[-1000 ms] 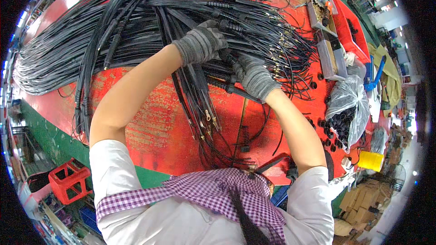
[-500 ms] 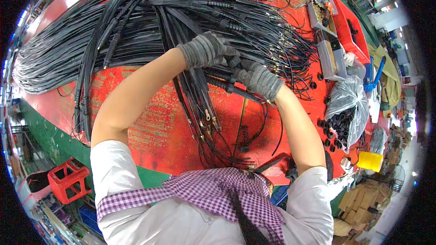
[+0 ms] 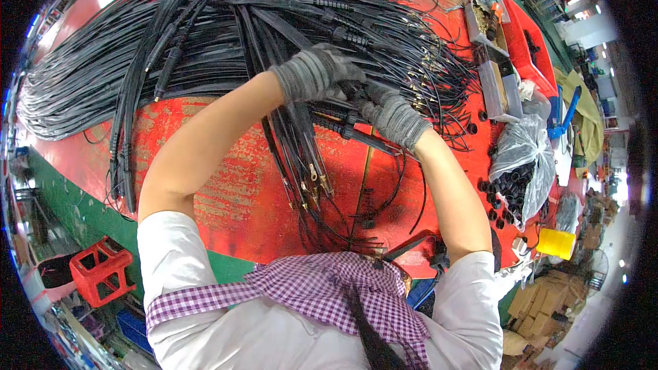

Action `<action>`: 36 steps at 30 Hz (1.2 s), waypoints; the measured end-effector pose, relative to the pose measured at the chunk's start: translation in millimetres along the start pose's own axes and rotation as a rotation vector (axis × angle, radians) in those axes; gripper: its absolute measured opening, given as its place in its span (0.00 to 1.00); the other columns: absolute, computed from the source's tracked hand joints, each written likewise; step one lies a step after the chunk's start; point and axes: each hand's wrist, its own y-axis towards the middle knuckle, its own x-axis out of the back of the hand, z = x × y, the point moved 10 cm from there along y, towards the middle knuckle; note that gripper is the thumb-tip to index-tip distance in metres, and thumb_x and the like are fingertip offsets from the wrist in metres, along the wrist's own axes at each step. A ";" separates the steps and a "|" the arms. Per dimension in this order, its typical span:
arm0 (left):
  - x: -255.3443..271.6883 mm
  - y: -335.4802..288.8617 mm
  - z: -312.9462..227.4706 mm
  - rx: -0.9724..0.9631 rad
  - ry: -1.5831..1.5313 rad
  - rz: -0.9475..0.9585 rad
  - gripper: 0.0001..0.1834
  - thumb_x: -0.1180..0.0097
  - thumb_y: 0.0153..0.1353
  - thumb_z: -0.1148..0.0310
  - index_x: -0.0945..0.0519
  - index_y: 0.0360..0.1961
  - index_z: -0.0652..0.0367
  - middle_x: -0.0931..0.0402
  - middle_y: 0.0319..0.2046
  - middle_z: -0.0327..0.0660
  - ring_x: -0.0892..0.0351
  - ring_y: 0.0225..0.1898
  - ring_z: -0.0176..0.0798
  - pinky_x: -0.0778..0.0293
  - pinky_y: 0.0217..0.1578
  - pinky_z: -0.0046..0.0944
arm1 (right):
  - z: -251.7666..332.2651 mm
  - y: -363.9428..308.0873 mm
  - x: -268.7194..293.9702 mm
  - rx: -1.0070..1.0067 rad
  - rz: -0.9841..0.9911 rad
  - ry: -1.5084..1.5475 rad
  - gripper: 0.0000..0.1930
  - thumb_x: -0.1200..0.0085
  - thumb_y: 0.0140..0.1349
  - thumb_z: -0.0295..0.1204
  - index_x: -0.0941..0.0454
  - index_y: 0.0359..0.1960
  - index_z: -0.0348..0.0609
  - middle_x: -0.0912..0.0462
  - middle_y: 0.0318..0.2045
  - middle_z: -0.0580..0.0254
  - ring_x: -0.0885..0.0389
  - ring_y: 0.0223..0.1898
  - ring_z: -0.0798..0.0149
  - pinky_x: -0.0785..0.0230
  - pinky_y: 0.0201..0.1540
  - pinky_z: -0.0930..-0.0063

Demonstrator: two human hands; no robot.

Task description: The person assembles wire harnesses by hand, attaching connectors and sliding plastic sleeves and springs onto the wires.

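Note:
My left hand [image 3: 312, 74], in a grey knit glove, is closed on a black cable [image 3: 354, 90] above the bundle. Close against it, my right hand [image 3: 397, 118], gloved the same way, has its fingers closed on the same dark piece. The fingers hide most of that piece. Behind and left of my hands spreads a large bundle of black cables [image 3: 89, 75], with ribbed sleeves and thin brass-tipped leads towards the right. A smaller group of cables [image 3: 298, 140] hangs down from it towards me, ending in metal terminals [image 3: 314, 173].
The red worktop [image 3: 233, 199] is worn. To the right stand grey parts boxes [image 3: 495, 85], a red bin [image 3: 526, 48] and a clear plastic bag [image 3: 531, 144] with black rings spilling out. A yellow spool [image 3: 556, 243] lies at lower right; a red stool [image 3: 103, 270] stands at lower left.
Both hands stay together, with a slight shift of the fingers around the black cable. Another person's hands, earlier at the far edge of the table, have gone out of view.

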 end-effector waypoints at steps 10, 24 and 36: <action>-3.7 3.1 17.8 0.097 -0.050 0.023 0.26 0.39 0.44 0.55 0.27 0.45 0.51 0.27 0.37 0.46 0.29 0.42 0.52 0.35 0.46 0.46 | -22.6 5.6 0.9 -0.131 -0.102 0.059 0.14 0.55 0.57 0.29 0.29 0.43 0.34 0.22 0.33 0.50 0.26 0.33 0.64 0.34 0.39 0.71; -20.9 2.8 16.7 0.175 0.063 0.060 0.27 0.42 0.45 0.51 0.28 0.48 0.44 0.27 0.40 0.45 0.29 0.43 0.50 0.35 0.45 0.47 | -21.3 6.7 -4.8 -0.144 -0.069 -0.081 0.17 0.58 0.55 0.32 0.30 0.44 0.38 0.26 0.39 0.40 0.28 0.42 0.46 0.36 0.44 0.61; -21.0 17.6 15.9 0.070 0.270 0.024 0.21 0.45 0.48 0.56 0.27 0.43 0.52 0.27 0.33 0.41 0.28 0.38 0.44 0.33 0.42 0.42 | -6.5 9.8 25.0 -0.160 -0.079 -0.015 0.17 0.58 0.59 0.36 0.29 0.44 0.36 0.24 0.38 0.44 0.27 0.42 0.47 0.36 0.46 0.62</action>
